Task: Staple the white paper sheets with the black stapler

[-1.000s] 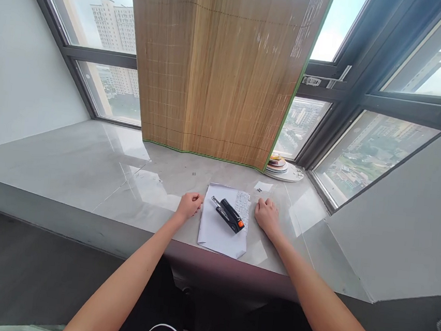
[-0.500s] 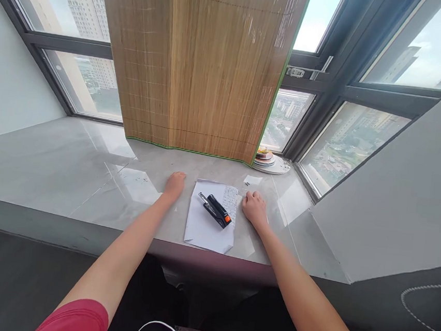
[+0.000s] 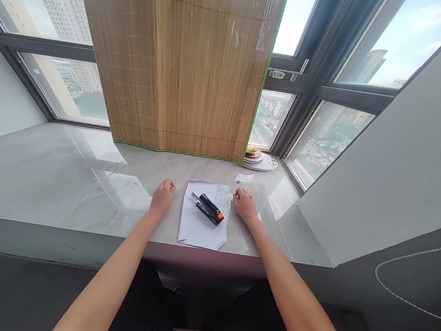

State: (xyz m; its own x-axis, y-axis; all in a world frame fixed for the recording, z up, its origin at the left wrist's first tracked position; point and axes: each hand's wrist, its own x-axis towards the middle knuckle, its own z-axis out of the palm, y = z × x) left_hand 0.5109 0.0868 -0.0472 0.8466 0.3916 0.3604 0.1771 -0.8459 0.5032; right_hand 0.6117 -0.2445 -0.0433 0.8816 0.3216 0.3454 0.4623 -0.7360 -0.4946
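Observation:
A black stapler with an orange end lies slantwise on a white stack of paper, its magazine swung apart from the top arm. Rows of writing cover the paper's upper right part, and its lower right corner is folded. To the left of the paper, my left hand rests on the grey sill, fingers curled in and nothing visible in them. My right hand, loosely fisted, rests just right of the paper. Beyond it lie small dark pieces, too small to name surely.
A bamboo blind with green edging hangs down to the tiled sill. Several stacked plates stand in the corner by the window frame. A beaded cord hangs at the right.
The view has shifted, so most things sit farther left. My left hand has lifted its fingers slightly and curled them more. Stapler and paper keep their places.

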